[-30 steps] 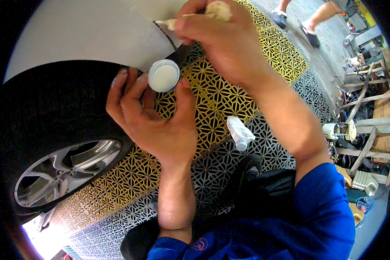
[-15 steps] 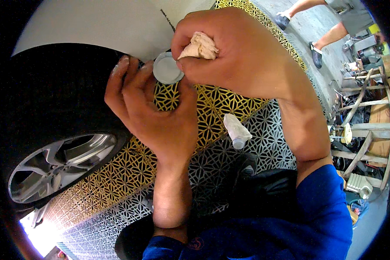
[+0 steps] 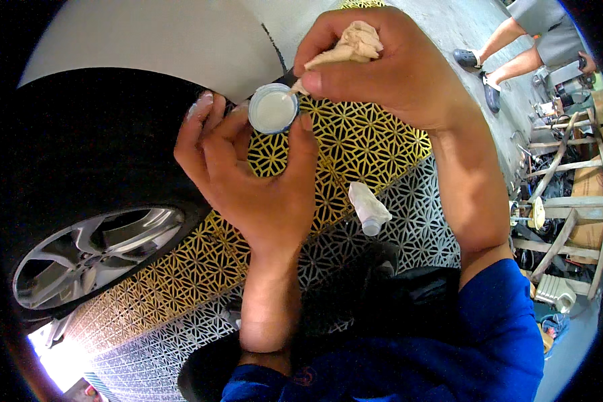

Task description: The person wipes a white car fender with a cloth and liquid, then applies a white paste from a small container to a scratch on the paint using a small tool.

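readable text: none | blue shirt (image 3: 422, 358): small red emblem (image 3: 304, 375), too faint to read

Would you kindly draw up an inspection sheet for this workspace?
Surface: yellow and grey lattice floor tiles.
Items in use: round cap with whitish contents; crumpled beige cloth, its tip at the cap's rim.
Clutter: capped white bottle lying on the tiles.
Hands: left hand holds the cap; right hand pinches the cloth.
Cables: nothing seen near the hands; cannot tell at far right.
Surroundings: car wheel, pale body panel, another person's legs, wooden frame.
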The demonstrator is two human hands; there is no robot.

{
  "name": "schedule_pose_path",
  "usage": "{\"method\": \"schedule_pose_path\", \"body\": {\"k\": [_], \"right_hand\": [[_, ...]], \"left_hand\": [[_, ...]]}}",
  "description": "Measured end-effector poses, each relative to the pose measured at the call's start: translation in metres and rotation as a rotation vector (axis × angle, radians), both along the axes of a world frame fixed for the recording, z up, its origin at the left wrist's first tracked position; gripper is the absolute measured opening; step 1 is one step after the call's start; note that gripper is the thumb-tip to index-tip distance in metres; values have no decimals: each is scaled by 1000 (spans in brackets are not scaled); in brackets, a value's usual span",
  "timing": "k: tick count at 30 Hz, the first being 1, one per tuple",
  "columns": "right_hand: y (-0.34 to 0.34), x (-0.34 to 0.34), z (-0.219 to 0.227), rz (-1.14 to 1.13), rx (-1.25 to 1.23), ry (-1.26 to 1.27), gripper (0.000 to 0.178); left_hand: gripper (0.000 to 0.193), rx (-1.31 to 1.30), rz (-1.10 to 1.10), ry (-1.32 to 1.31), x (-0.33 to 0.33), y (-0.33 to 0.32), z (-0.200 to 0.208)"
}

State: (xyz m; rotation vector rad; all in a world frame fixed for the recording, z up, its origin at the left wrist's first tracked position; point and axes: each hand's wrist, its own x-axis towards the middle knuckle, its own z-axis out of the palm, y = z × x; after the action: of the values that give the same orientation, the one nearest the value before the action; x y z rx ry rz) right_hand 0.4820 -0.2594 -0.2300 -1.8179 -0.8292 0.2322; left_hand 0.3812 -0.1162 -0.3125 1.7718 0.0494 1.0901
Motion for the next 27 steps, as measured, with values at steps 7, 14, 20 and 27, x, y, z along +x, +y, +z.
{"method": "schedule_pose_path", "body": {"k": [7,14,20,27], "right_hand": [[-3,7,7,117,-40,76,15],[19,13,-26,73,421,245,23],[32,15,-43,32,599,244,19],[37,12,-39,-18,564,270,19]], "left_hand": [[45,12,15,55,-3,5,-2],[44,15,7,49,-3,3,0],[45,-21,-3,42,-3,4,0],[43,-8,55,70,-6,3,3]]}}
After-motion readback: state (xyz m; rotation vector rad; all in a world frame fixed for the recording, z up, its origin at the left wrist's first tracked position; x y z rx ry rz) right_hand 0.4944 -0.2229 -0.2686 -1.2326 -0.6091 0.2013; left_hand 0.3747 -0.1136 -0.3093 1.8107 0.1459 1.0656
